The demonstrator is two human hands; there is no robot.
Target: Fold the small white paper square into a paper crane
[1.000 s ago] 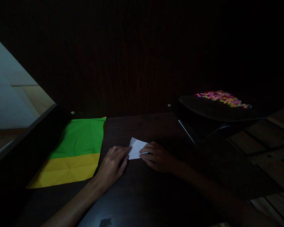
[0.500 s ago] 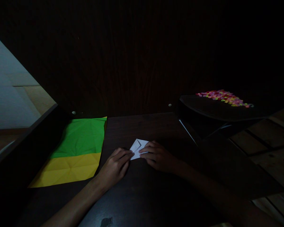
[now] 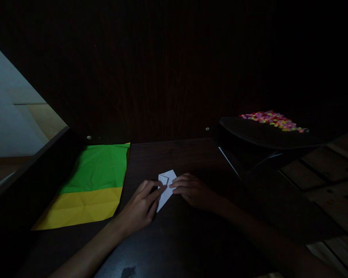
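A small piece of folded white paper (image 3: 166, 197) lies on the dark desk, with a raised flap near its upper left. My left hand (image 3: 145, 200) is at the paper's left side, its fingers closed on the flap and the index finger reaching across it. From the right, my right hand (image 3: 193, 190) holds the paper's edge, its fingers bent together and its thumb mostly hidden. The paper's long point faces toward me, between the two hands.
Creased green and yellow paper sheets (image 3: 100, 166) lie on the left of the desk (image 3: 168, 150). A raised dark shelf (image 3: 249, 135) at the right bears a pile of small colourful pieces (image 3: 275, 120). An upright dark panel (image 3: 150, 77) closes off the back.
The white paper has turned, so that its long point now faces toward me. My left fingers have shifted slightly right onto the flap. My right hand stays at the right edge.
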